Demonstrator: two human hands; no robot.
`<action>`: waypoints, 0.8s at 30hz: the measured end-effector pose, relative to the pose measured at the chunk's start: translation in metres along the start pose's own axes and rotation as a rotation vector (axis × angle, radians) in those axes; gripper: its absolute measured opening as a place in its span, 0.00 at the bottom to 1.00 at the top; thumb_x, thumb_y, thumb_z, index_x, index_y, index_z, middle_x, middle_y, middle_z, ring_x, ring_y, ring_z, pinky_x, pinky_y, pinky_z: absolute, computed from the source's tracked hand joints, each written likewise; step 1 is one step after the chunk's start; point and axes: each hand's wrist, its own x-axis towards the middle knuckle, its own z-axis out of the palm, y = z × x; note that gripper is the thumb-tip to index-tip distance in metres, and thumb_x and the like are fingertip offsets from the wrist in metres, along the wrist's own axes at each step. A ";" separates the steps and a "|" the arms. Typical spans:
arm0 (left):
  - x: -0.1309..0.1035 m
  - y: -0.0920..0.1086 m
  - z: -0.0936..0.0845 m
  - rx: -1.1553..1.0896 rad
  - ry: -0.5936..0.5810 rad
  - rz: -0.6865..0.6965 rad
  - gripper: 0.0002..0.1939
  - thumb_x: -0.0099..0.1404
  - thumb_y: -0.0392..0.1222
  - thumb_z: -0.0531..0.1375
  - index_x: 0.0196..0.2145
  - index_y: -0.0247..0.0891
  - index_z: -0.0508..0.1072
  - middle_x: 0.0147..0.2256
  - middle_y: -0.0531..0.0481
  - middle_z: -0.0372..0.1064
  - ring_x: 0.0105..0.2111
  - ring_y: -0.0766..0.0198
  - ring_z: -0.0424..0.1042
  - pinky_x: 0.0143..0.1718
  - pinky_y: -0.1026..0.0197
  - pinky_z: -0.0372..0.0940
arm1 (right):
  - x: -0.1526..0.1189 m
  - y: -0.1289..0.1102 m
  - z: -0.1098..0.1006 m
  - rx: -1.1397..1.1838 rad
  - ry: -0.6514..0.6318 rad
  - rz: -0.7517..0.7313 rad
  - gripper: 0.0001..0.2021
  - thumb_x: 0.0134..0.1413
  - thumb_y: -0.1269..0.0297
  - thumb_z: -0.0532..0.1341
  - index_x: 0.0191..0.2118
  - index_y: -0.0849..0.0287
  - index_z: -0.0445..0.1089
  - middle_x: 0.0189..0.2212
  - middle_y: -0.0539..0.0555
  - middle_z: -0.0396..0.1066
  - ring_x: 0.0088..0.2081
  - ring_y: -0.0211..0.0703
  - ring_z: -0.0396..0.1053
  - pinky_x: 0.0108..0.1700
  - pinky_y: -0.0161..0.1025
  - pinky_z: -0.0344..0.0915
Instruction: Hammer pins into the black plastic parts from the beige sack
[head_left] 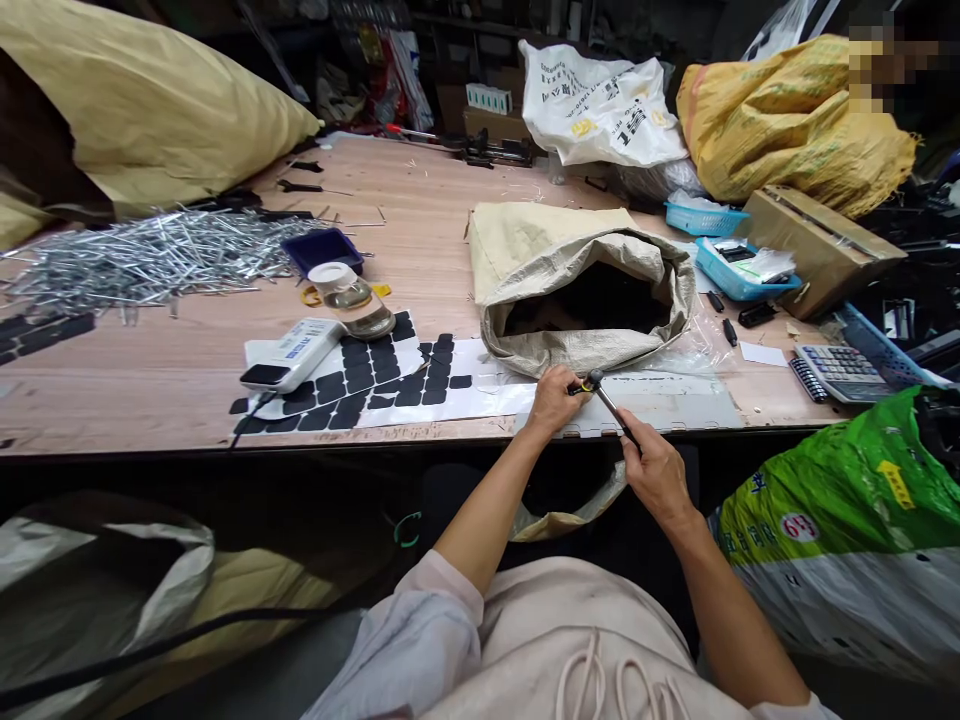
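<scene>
In the head view, the left hand (553,400) pinches the black head end of a slim silvery metal-shafted tool (611,408), and the right hand (658,475) is wrapped around its black handle. The tool slants between the two hands, above the front edge of the pale wood-grained table (420,200).

Just beyond the hands, a large beige fabric sack (536,250) lies with its rolled mouth facing the person; its inside is too dark to read. To the left, a clear jar with a whitish lid (360,308) holds liquid, touching or just beside a dark blue plastic tray (322,245). To the right, the nearer light blue plastic basket (742,290) holds black pieces and whitish plastic; the farther light blue plastic basket (705,222) holds clear plastic.
</scene>
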 end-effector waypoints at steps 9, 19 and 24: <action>0.000 0.001 -0.001 -0.034 -0.010 -0.010 0.08 0.54 0.32 0.74 0.27 0.38 0.78 0.30 0.52 0.70 0.37 0.60 0.69 0.43 0.55 0.66 | 0.001 -0.002 -0.002 -0.117 -0.003 -0.029 0.27 0.64 0.72 0.54 0.66 0.49 0.70 0.44 0.54 0.80 0.43 0.48 0.79 0.44 0.38 0.74; 0.002 -0.001 -0.003 -0.027 -0.018 0.000 0.08 0.54 0.31 0.74 0.28 0.39 0.79 0.31 0.52 0.71 0.37 0.59 0.71 0.42 0.55 0.67 | 0.003 0.000 -0.005 -0.062 0.048 0.033 0.27 0.65 0.70 0.55 0.67 0.49 0.69 0.50 0.55 0.79 0.49 0.51 0.78 0.51 0.42 0.74; 0.001 0.002 -0.003 -0.002 -0.024 0.006 0.08 0.54 0.32 0.73 0.28 0.39 0.78 0.31 0.51 0.71 0.37 0.58 0.71 0.42 0.54 0.67 | 0.008 0.005 -0.004 -0.001 0.014 0.066 0.26 0.64 0.69 0.55 0.65 0.48 0.71 0.50 0.55 0.79 0.52 0.53 0.77 0.53 0.45 0.73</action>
